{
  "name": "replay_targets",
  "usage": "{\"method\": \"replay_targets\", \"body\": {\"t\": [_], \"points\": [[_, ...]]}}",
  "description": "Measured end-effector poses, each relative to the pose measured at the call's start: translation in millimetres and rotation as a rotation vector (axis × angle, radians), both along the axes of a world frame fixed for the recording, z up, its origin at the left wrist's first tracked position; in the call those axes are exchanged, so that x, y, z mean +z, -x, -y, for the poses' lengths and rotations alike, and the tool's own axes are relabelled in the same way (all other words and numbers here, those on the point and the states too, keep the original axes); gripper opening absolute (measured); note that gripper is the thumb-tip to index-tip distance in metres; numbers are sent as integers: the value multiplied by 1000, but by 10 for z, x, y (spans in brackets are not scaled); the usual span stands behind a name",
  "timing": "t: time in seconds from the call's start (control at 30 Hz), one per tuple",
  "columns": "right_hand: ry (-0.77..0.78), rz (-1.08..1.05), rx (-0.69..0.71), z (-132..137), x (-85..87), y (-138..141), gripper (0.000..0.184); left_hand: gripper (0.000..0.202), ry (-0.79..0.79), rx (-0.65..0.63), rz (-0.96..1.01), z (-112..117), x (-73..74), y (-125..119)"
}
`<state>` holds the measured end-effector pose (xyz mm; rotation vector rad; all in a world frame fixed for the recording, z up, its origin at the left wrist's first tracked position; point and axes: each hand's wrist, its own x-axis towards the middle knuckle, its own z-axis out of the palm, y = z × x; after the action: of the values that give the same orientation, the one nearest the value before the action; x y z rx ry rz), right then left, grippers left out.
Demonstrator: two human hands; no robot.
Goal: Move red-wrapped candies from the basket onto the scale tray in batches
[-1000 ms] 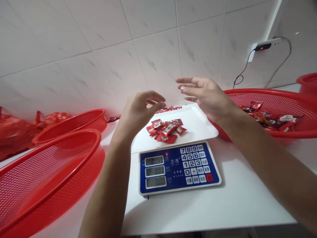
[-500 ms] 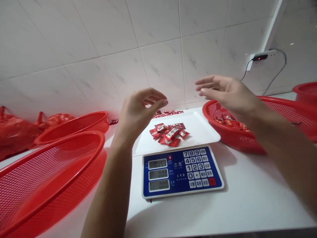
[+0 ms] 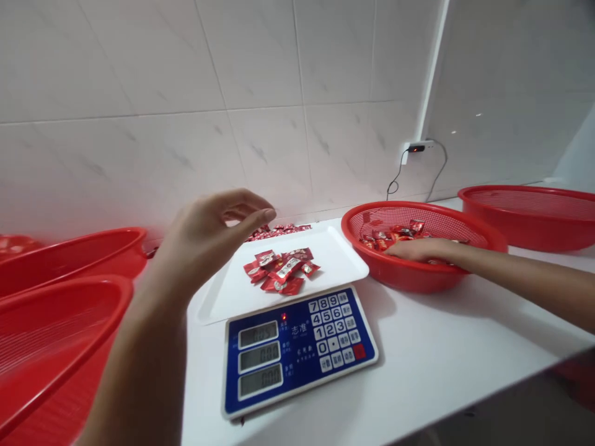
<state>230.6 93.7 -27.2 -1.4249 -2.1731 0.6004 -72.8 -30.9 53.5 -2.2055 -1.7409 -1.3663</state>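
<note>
Okay, your R hand (image 3: 421, 250) is down flat on the sweets (image 3: 395, 236) in the basket (image 3: 372, 215), can't tell if it's gripping. L hand (image 3: 209, 232) hovers open, near the scale's (image 3: 297, 353) tray (image 3: 334, 248), which holds a pile (image 3: 281, 272). Looks like the pick-up step: next, bring 1 handful across.

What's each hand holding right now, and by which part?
The left hand holds nothing, raised over the white scale tray. The right hand rests on red-wrapped sweets in a red mesh basket; whether it grips any cannot be told.
</note>
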Motion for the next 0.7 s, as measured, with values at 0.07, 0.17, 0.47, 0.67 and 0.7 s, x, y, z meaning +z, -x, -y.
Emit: {"method": "replay_targets", "body": {"t": [0.07,0.17,0.47,0.67,0.7], "points": [[97,106,79,-33,74,-47,24,24,33,12,-14,-14,9,11],[88,142,77,-173,267,-163,14,27,85,36,-24,-29,12,25],[7,-309,176,82,738,86,16,31,78,26,-38,-40,-14,-50],[-165,-256,348,693,507,839,16,35,216,-270,63,-40,-106,-291],[-196,-254,364,680,482,925,17,31,213,-264,56,-44,-115,-284]]}}
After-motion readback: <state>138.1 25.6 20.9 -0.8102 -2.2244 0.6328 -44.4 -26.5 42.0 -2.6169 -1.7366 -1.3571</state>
